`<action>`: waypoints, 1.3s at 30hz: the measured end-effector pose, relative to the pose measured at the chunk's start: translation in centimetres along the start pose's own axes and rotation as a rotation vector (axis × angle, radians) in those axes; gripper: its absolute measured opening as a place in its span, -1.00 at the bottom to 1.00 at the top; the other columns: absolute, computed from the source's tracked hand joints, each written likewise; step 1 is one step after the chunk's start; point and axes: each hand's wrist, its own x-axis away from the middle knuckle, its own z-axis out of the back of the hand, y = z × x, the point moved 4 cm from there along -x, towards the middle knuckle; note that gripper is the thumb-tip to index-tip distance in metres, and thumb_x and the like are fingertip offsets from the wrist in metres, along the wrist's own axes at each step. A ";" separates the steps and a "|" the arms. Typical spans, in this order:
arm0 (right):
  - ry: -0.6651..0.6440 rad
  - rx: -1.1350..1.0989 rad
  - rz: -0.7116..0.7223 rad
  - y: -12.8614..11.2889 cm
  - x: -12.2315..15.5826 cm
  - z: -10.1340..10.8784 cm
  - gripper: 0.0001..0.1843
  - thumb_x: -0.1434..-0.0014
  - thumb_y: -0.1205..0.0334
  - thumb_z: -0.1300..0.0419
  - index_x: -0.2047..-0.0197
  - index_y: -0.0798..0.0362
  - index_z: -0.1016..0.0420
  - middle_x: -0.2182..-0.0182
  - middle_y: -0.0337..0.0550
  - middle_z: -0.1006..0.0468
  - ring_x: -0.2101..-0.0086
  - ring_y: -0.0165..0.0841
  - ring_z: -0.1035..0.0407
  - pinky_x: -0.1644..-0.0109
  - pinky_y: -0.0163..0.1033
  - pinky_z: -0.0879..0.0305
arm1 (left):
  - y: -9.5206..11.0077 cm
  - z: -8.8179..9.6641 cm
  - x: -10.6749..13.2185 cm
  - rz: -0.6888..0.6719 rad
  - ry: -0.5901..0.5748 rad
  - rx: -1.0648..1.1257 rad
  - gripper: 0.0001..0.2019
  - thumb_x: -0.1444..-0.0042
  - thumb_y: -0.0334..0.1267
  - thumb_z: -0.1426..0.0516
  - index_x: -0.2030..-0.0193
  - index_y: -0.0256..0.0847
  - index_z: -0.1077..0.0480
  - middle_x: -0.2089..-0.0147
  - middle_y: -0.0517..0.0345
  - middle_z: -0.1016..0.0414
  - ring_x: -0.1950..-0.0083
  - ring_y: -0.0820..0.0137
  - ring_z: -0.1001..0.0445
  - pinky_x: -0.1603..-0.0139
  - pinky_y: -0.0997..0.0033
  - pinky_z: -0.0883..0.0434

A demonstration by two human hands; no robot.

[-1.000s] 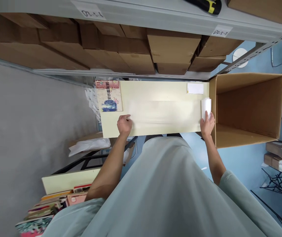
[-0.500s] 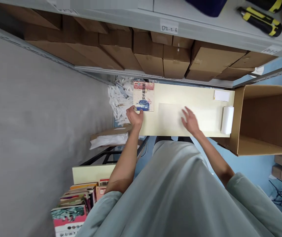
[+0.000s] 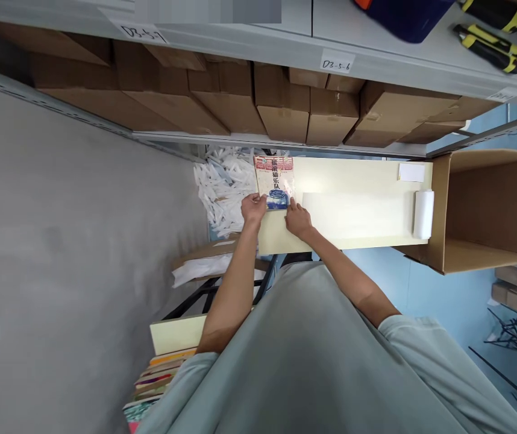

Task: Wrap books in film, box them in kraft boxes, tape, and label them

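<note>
Head camera looks down over our pale shirt at a cream counter (image 3: 367, 181) in the middle of the frame. A book (image 3: 274, 182) with a red and blue cover lies flat at the left end of the counter, close to its left edge.

Our left hand (image 3: 253, 209) is at the lower left corner of the book. Its grip is closed on that corner, with the fingers curled over the edge. Our right hand (image 3: 299, 220) is at the lower right corner of the book, and its fingertips touch the cover there. We cannot tell if this grip pinches something or only presses down.

A thin clear sheet (image 3: 358, 214) lies spread on the counter to the right of the book, and it runs to a white roll (image 3: 423, 214) at the right end. A small white card (image 3: 411, 172) lies just above the roll.

An open cardboard box (image 3: 488, 205) lies on its side at the right edge of the frame, touching the counter. White packets (image 3: 222, 181) are heaped left of the book. Brown cartons (image 3: 285, 102) fill the shelf across the upper part. A stack of books (image 3: 159, 374) shows at the lower left.
</note>
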 end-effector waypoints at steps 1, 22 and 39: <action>-0.002 -0.068 0.005 0.2 -0.2 0.4 -0.41 -0.52 0.35 -0.10 -0.52 0.38 -0.46 -0.68 0.31 -0.14 -0.57 0.15 -0.28 -0.63 0.17 -0.31 | 0.6 0.6 0.2 -0.013 0.000 0.023 -0.75 -0.23 -0.12 -0.32 0.05 -0.21 -0.59 0.22 0.07 -0.59 0.11 0.19 -0.61 0.03 0.27 -0.53; 0.557 -0.877 -0.277 19.5 11.4 -2.2 -0.44 -0.22 -0.29 -0.26 -0.02 0.01 -0.46 -0.01 0.19 -0.78 0.00 -0.01 -0.65 -0.19 0.07 -0.58 | -0.2 -10.0 14.4 -0.098 -0.595 -0.048 -0.81 -0.28 -0.08 -0.39 0.12 -0.13 -0.64 -0.01 0.02 -0.80 -0.06 0.16 -0.75 -0.11 0.24 -0.63; 0.397 -0.337 -0.423 18.3 9.7 -2.9 -0.57 -0.52 0.15 -0.20 -0.35 0.14 -0.47 -0.25 0.32 -0.61 -0.20 0.08 -0.58 -0.33 0.14 -0.52 | -1.0 -9.7 10.2 -0.199 -0.315 -0.434 -0.76 -0.36 -0.12 -0.31 -0.05 -0.17 -0.66 -0.01 -0.19 -0.77 -0.10 -0.08 -0.69 -0.23 -0.01 -0.53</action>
